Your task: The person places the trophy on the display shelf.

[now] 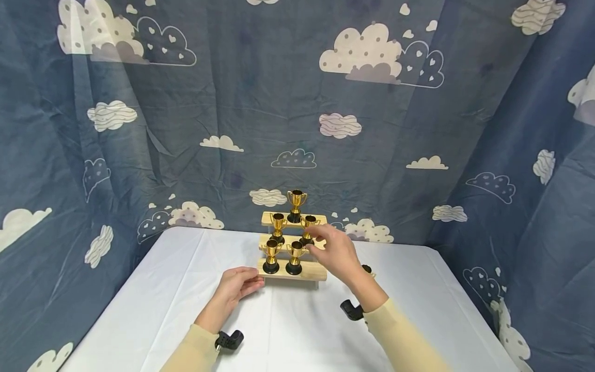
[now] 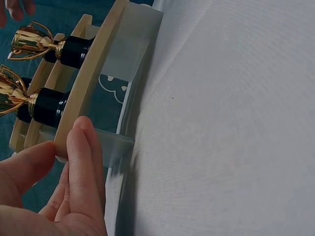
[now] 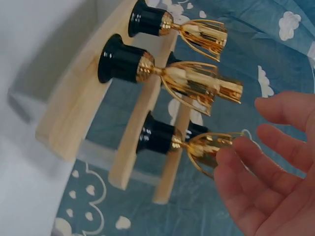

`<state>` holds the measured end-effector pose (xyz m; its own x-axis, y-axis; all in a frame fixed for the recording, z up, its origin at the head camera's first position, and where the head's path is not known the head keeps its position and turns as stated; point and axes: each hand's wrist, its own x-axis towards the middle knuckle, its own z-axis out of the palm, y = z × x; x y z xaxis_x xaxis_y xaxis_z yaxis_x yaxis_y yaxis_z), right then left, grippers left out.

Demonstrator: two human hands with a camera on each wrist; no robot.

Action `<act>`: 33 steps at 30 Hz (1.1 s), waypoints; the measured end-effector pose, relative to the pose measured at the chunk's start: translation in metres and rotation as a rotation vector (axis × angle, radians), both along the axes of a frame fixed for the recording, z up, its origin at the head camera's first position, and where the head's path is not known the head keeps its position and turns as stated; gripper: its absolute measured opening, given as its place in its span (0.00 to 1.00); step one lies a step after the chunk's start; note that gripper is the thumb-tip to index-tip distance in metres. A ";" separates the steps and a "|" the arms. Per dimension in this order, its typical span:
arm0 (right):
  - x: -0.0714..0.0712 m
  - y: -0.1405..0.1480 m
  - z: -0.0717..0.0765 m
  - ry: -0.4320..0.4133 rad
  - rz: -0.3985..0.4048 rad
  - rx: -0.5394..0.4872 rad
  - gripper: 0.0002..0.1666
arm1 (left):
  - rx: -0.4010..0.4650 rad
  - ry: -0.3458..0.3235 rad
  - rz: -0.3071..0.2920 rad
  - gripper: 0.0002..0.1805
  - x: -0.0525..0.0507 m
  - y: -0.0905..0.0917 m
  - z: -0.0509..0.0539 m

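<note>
A three-step wooden display stand (image 1: 313, 270) holds several small gold trophies with black bases. One trophy (image 1: 296, 204) is on the top step, two stand on the middle one, and two are on the lowest. My left hand (image 1: 237, 285) pinches the left end of the lowest step, thumb and fingers (image 2: 83, 162) at its edge. Beside the right trophy (image 3: 202, 150) of the middle step is my right hand (image 1: 337, 253), its thumb apart from loosely bent fingers. Those fingertips overlap the trophy's cup; whether they touch it, I cannot tell.
Another black-based trophy (image 1: 367, 268) is on the white-covered table (image 1: 176, 289), mostly hidden behind my right wrist. Clear supports (image 2: 115, 145) hold up the steps. A blue cloud-patterned curtain (image 1: 260, 103) hangs behind the table and along both sides.
</note>
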<state>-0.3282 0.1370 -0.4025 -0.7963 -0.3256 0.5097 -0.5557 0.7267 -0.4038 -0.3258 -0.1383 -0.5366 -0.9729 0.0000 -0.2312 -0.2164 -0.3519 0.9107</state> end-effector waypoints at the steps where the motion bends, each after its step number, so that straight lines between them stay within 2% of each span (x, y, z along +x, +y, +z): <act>1: 0.002 0.003 0.001 0.007 -0.001 0.011 0.20 | 0.003 -0.006 0.002 0.13 0.000 0.000 0.000; 10: 0.017 0.030 0.007 0.039 -0.060 0.078 0.20 | -0.001 -0.004 0.014 0.14 -0.002 -0.001 0.006; 16: 0.022 0.053 -0.003 -0.002 -0.124 0.100 0.18 | -0.006 0.003 0.008 0.14 0.000 0.000 0.003; 24: 0.024 0.081 -0.011 -0.062 -0.151 0.072 0.20 | -0.004 -0.003 0.008 0.13 0.001 0.001 0.000; 33: 0.021 0.110 -0.025 -0.072 -0.205 0.074 0.21 | -0.003 -0.005 0.015 0.13 -0.001 0.001 -0.001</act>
<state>-0.3068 0.2471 -0.4275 -0.8832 -0.1876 0.4298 -0.3649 0.8506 -0.3787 -0.3270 -0.1369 -0.5373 -0.9716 -0.0149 -0.2362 -0.2160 -0.3523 0.9106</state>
